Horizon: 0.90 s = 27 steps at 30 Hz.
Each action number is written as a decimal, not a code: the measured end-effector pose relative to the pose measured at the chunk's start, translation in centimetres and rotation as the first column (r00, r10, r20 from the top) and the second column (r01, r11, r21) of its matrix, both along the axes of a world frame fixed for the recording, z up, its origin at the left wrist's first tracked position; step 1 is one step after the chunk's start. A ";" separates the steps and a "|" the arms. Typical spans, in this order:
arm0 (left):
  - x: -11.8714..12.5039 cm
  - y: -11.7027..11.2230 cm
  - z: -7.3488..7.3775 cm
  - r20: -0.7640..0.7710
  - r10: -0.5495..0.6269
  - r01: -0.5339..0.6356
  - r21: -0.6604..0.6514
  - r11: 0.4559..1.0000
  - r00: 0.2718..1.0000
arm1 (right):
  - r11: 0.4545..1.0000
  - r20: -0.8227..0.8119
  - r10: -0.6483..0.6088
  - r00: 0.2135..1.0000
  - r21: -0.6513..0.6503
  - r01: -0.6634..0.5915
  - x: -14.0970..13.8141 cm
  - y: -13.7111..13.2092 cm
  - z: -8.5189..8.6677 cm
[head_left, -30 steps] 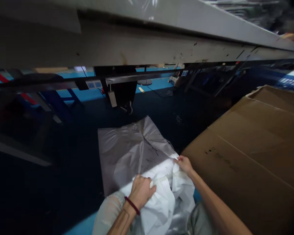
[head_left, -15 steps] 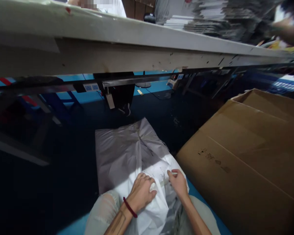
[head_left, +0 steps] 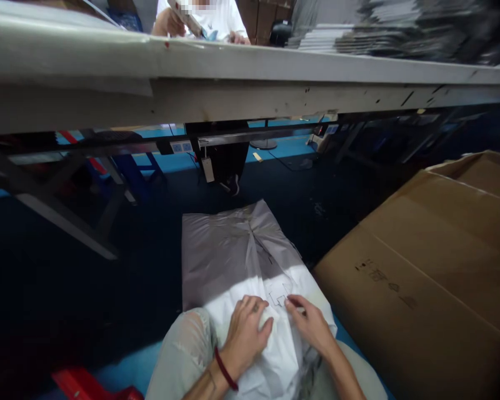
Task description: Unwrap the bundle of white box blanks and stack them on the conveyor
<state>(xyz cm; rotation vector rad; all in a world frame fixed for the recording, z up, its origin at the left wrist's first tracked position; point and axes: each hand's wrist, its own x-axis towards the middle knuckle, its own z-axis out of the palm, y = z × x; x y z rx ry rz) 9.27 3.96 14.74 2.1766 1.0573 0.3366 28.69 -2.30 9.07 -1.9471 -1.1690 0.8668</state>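
A large package in white plastic wrapping point(head_left: 220, 255) lies in front of me and over my lap, its film gathered into a creased fold along the middle. My left hand point(head_left: 248, 325), a dark red band on its wrist, rests on the near part with fingers stretched over the plastic and thumb apart. Just to its right, my right hand point(head_left: 310, 322) has thumb and fingertips drawn together at the surface. A small pale bit shows by those fingers, too small to name. Black line markings point(head_left: 279, 297) show on the plastic between the hands.
A big cardboard box point(head_left: 433, 244) stands close on my right. Ahead runs a long white table edge point(head_left: 275, 61), stacked sheets point(head_left: 325, 39) on top. Behind it, a person in a white top point(head_left: 225, 16) holds a tool. A red object point(head_left: 91, 386) is at lower left.
The view has swung left, so everything sits further right. My right fingers have lowered onto the plastic; the pale piece they held shows less. My left hand stays on the package, its fingers straighter.
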 end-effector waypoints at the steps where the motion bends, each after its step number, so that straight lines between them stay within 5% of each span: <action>1: 0.5 -1.0 0.0 -0.013 0.019 -0.019 -0.023 1.000 1.000 | 0.998 -0.023 0.052 0.998 -0.019 -0.052 0.1 -0.2 0.0; 8: 2.4 -6.6 -1.8 -0.082 0.141 -0.159 -0.304 0.939 0.987 | 0.976 -0.031 0.200 0.979 -0.079 -0.202 0.4 -0.7 0.0; 13: 2.0 -8.3 -3.6 -0.121 0.163 -0.200 -0.455 0.868 0.979 | 0.979 0.144 0.154 0.977 -0.154 -0.132 0.7 -0.8 -1.0; 17: 0.2 -8.9 -4.8 -0.098 -0.010 -0.042 -0.509 0.860 0.995 | 0.970 0.229 0.229 0.946 -0.134 -0.203 0.3 -0.8 -1.8; 21: -1.3 -9.5 -5.6 -0.074 -0.182 0.114 -0.538 0.835 0.980 | 0.927 0.282 0.343 0.896 -0.256 -0.274 -0.2 -0.7 -2.7; 27: -2.6 -9.9 -5.1 -0.043 -0.089 0.059 -0.459 0.887 0.995 | 0.878 0.412 0.452 0.791 -0.359 -0.315 -0.9 -0.2 -2.4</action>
